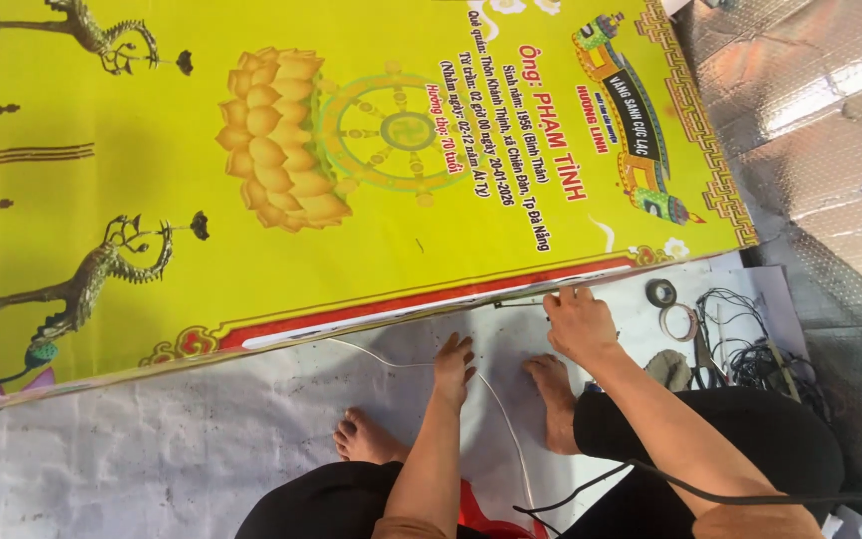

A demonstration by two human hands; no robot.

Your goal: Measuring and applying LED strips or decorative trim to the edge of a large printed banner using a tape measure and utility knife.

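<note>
Right now the yellow banner's (251, 200) long lower edge is pinched by the right hand (579, 324), while the left hand (454, 367) is pressed flat, fingers open, on the white sheet (152, 449) near the thin white wire (391, 361).

Bright, even daylight falls on my work — the yellow banner (281, 150) glows, sharp and saturated. Glare flashes off the silvery foil sheet (830, 110) at the top right; shadows under my arms stay soft.

Both forearms reach toward twelve o'clock: the left hand (454, 364) presses down flat, fingers spread; the right hand (579, 321), at its three o'clock, curls its fingertips.
</note>
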